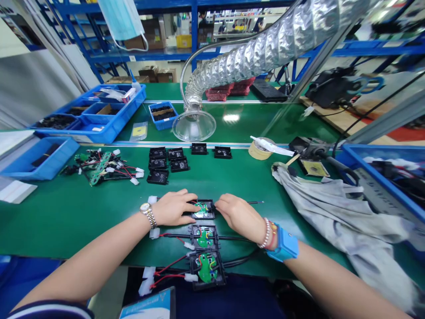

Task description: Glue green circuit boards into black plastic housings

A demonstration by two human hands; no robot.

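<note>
A black plastic housing (210, 215) with a green circuit board (201, 210) inside lies in front of me. My left hand (174, 208) grips its left side, with fingers over the board and the thumb at the near edge. At the right end of the housing, my right hand (236, 214) has its fingers pinched on a black cable (255, 202), whose thin wire ends stick out beyond the hand. Closer to me sit two more open housings with boards, a middle one (203, 237) and a near one (207, 268). Red and black wires with white connectors (154, 233) run out to their left.
Several black covers (158, 176) lie behind my hands, beside a pile of wired boards (99, 170). A fume extraction hood (194, 126) hangs over the green bench. Blue bins (43, 159) stand left; a grey cloth (308, 199), a tape roll (260, 150) and a blue crate (381, 153) are right.
</note>
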